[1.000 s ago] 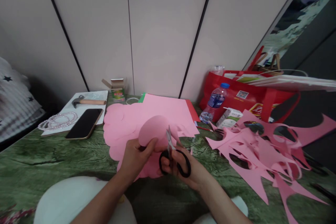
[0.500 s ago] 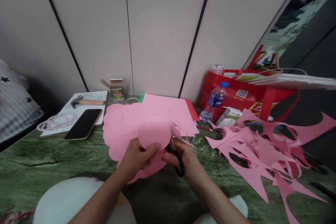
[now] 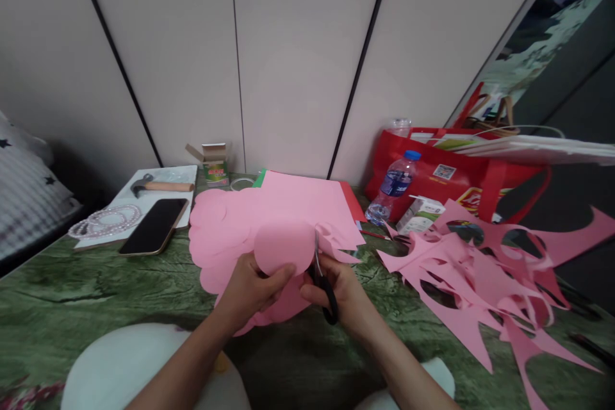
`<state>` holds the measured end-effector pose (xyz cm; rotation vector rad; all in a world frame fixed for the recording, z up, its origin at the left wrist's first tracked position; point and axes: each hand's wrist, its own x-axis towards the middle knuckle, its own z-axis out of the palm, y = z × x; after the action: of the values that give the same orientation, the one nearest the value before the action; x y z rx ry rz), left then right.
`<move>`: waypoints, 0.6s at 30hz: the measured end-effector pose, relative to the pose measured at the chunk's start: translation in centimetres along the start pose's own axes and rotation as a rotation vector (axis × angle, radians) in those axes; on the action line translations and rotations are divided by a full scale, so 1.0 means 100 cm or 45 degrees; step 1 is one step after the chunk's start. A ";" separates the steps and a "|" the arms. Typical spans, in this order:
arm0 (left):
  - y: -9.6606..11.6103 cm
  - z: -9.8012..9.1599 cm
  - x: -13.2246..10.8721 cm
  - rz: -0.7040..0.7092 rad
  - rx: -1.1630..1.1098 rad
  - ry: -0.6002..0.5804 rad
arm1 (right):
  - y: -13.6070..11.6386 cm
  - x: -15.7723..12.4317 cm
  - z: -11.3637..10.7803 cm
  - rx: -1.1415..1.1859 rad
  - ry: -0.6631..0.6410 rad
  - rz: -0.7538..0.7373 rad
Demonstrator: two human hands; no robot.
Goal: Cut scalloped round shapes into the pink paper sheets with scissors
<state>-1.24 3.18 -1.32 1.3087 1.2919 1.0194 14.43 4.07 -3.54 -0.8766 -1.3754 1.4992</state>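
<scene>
My left hand (image 3: 250, 288) pinches a round piece of pink paper (image 3: 283, 246) and holds it upright over the green table (image 3: 72, 295). My right hand (image 3: 343, 291) grips black-handled scissors (image 3: 323, 278). Their blades point up along the right edge of the round piece, closed or nearly closed on the paper. Behind the hands lies a stack of pink sheets and cut circles (image 3: 230, 227).
A heap of pink paper offcuts (image 3: 480, 269) covers the right side. A red bag (image 3: 451, 173), a water bottle (image 3: 391, 195) and a small carton (image 3: 419, 213) stand behind it. At the left are a phone (image 3: 154, 225), a bead string (image 3: 103, 221), a hammer (image 3: 158, 186) and a small box (image 3: 214, 163).
The scissors went from wide open to closed against the right edge of the round pink piece. My right hand moved up and closer to my left hand.
</scene>
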 end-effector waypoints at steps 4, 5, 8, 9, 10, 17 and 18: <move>0.000 0.000 0.000 -0.003 -0.008 -0.004 | 0.003 0.000 0.000 -0.020 0.032 -0.013; 0.000 0.000 -0.001 -0.003 -0.014 -0.006 | 0.003 0.001 0.000 -0.019 0.038 -0.015; 0.000 0.000 -0.001 -0.001 -0.022 -0.010 | 0.004 0.001 0.001 0.010 0.040 -0.016; 0.001 0.000 -0.001 -0.001 -0.022 -0.009 | 0.003 0.001 0.001 0.019 0.037 -0.015; 0.001 0.001 -0.001 0.000 -0.017 -0.007 | 0.003 0.001 0.001 0.023 0.032 -0.013; -0.001 0.000 0.002 0.049 0.076 0.016 | 0.000 0.000 0.002 0.045 0.039 -0.002; -0.002 0.000 0.003 0.065 0.088 0.015 | 0.000 0.000 0.002 0.046 0.038 0.003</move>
<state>-1.29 3.43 -1.52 1.3960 1.3188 1.0267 14.28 4.04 -3.51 -0.8748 -1.3222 1.5029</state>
